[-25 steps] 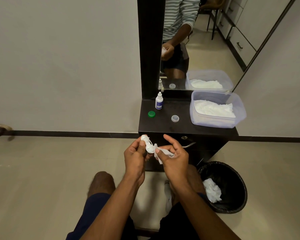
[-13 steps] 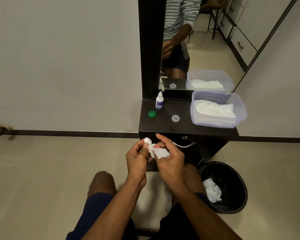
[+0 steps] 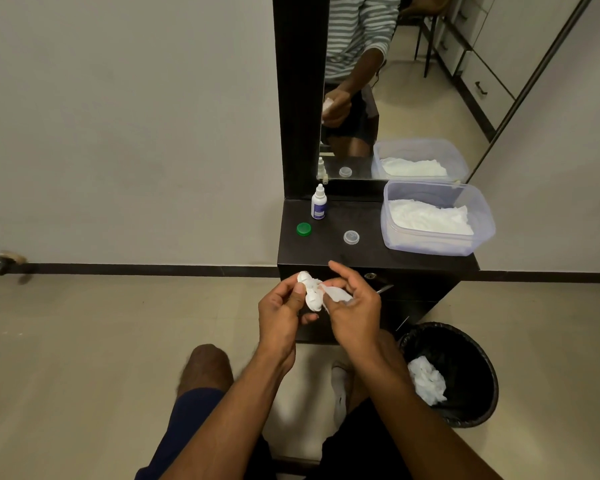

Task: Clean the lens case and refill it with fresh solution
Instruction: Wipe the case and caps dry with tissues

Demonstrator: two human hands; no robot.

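White lens case (image 3: 310, 292), green cap (image 3: 303, 229), black bin (image 3: 465, 372), grey-and-white striped shirt (image 3: 357, 29)

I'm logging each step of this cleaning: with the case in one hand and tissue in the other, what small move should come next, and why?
Probably work the tissue, pinched in the right hand, into a well of the lens case that the left hand holds; both caps lie off and the solution bottle stands untouched.
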